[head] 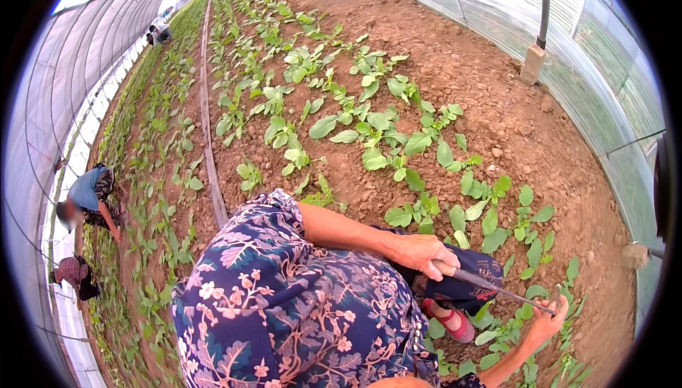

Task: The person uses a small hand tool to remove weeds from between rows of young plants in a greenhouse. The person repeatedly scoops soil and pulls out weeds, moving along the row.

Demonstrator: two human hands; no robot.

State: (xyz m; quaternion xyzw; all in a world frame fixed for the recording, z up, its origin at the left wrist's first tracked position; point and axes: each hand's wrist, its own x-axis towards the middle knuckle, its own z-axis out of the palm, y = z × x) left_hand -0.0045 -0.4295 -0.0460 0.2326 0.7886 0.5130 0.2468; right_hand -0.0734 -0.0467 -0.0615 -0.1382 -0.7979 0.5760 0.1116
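My left hand grips the pale wooden handle of a long, thin metal hand tool, likely a small hoe. Its dark shaft slants down to the right. At the far end, my right hand has its fingers around the metal tip, where a short narrow piece sticks up. Leafy green seedlings grow in the soil under and around my right hand. My knee in dark trousers and a foot in a red shoe are between the two hands.
Rows of leafy plants run through brown soil. A narrow board-like strip lies along the bed. Plastic greenhouse walls with posts on concrete blocks stand alongside. Several people crouch or bend, one in a blue top.
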